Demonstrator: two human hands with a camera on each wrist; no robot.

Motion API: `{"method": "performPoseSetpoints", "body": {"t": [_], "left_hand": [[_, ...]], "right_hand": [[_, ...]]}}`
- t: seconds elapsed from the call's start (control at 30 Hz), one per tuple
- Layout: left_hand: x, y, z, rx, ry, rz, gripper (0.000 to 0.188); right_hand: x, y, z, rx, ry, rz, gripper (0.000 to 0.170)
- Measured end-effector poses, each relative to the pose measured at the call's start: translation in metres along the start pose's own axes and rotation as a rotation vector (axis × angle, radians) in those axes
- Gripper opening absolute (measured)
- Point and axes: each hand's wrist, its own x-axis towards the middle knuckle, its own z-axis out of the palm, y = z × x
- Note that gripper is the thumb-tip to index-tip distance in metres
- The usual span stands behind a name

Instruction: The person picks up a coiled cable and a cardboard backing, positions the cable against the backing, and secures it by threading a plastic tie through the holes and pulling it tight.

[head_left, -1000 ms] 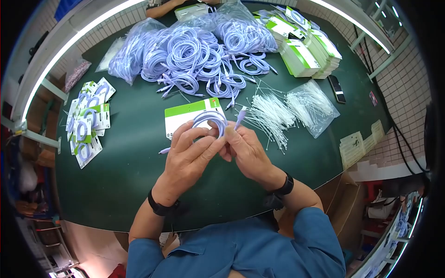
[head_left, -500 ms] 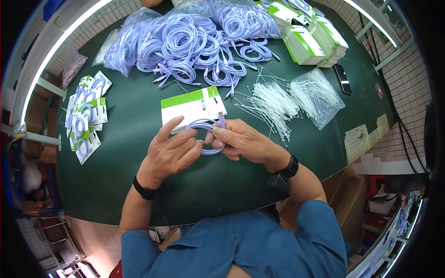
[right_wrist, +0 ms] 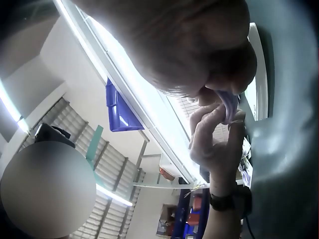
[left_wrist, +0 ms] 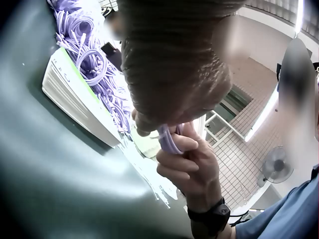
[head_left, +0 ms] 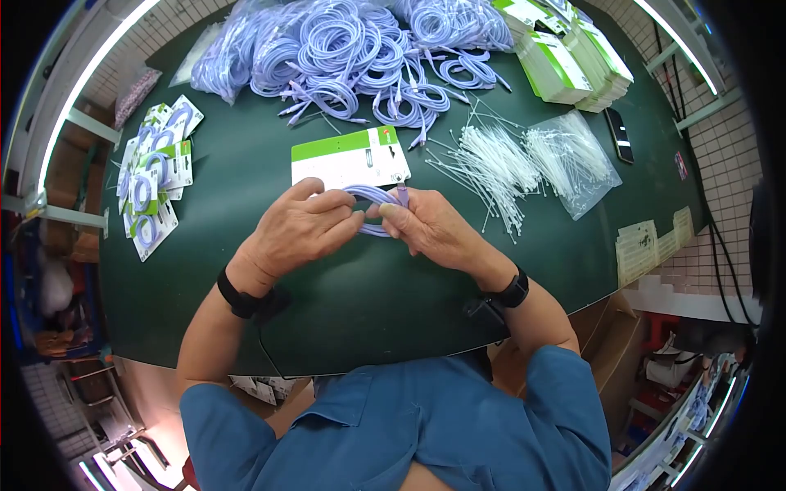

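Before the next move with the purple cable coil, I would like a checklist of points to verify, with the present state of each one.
1. Right hand grips the purple coil: ok.
2. Left hand also pinches the coil: ok.
3. Plug tucked in: not ok, it sticks up at the right hand.
4. Coil tied: cannot tell, the hands hide part of it.
5. Loose white ties lying uncovered: ok.

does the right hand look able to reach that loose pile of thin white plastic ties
Probably yes: the pile lies close by, with only green tabletop between, though the right hand grips a coiled lavender cable.
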Motion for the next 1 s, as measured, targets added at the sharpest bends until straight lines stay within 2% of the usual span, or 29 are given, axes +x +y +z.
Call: {"method": "performPoseSetpoints", "body": {"t": [0.07, 0.13, 0.17, 0.2, 0.27, 0.3, 0.4, 0.43, 0.47, 0.53, 0.57, 0.6, 0.67, 0.7, 0.8, 0.83, 0.93, 0.97, 1.0], "left_hand": [[0.013, 0.018, -0.005, 0.006, 0.078, -0.043, 0.027], [0.022, 0.039, -0.012, 0.012, 0.221, -0.118, 0.03], [0.017, 0.049, -0.011, 0.015, 0.223, -0.114, 0.03], [0.007, 0.062, -0.009, -0.121, 0.296, -0.202, 0.033], [-0.008, 0.076, -0.001, -0.398, 0.428, -0.374, 0.039], [-0.007, 0.076, 0.002, -0.399, 0.42, -0.365, 0.039], [-0.004, 0.085, 0.012, -1.476, 0.442, -1.165, 0.05], [-0.005, 0.083, 0.013, -1.475, 0.452, -1.176, 0.05], [0.0, 0.075, 0.009, -1.599, 0.505, -1.207, 0.054], [0.008, 0.059, 0.005, -1.848, 0.605, -1.26, 0.062], [0.005, 0.055, 0.009, -1.85, 0.602, -1.269, 0.062], [-0.003, 0.049, 0.016, -1.987, 0.58, -1.246, 0.064], [-0.014, 0.039, 0.027, -2.257, 0.532, -1.183, 0.067], [-0.013, 0.037, 0.029, -2.258, 0.523, -1.191, 0.067], [-0.007, 0.039, 0.028, -2.265, 0.726, -1.032, 0.071], [-0.008, 0.038, 0.023, -2.267, 0.725, -1.038, 0.071], [-0.015, 0.036, 0.003, -2.155, 0.108, -0.909, 0.069], [-0.018, 0.041, 0.006, -2.162, 0.115, -0.922, 0.069], [-0.023, 0.046, 0.012, -2.199, 0.294, -0.924, 0.066]], "right_hand": [[-0.003, 0.001, 0.0, -0.043, 0.044, -0.017, 0.043], [-0.004, 0.006, -0.008, 0.175, 0.078, -0.036, 0.042], [-0.005, 0.007, -0.01, 0.291, 0.097, -0.045, 0.042], [-0.005, 0.007, -0.01, 0.296, 0.104, -0.049, 0.042], [-0.006, 0.006, -0.008, 0.487, 0.101, -0.048, 0.042], [-0.006, 0.006, -0.006, 0.581, 0.096, -0.047, 0.041], [-0.006, 0.01, 0.001, 0.631, 0.022, -0.05, 0.041], [-0.005, 0.012, 0.004, 0.653, -0.019, -0.048, 0.041], [-0.005, 0.015, 0.009, 0.655, -0.027, -0.036, 0.041], [-0.005, 0.023, 0.024, 0.49, -0.024, 0.034, 0.042], [-0.006, 0.025, 0.028, 0.407, -0.019, 0.064, 0.042], [-0.007, 0.025, 0.027, 0.411, -0.018, 0.07, 0.042], [-0.006, 0.015, 0.018, 0.191, -0.097, 0.048, 0.041], [-0.006, 0.011, 0.015, 0.085, -0.134, 0.037, 0.041], [-0.008, 0.001, 0.016, 0.086, -0.198, 0.103, 0.037], [-0.007, 0.0, 0.016, 0.076, -0.235, 0.13, 0.035], [-0.01, 0.004, 0.023, 0.071, -0.335, 0.166, 0.035], [-0.011, 0.007, 0.026, 0.072, -0.389, 0.186, 0.035], [-0.011, 0.007, 0.028, 0.079, -0.398, 0.194, 0.035]]}}
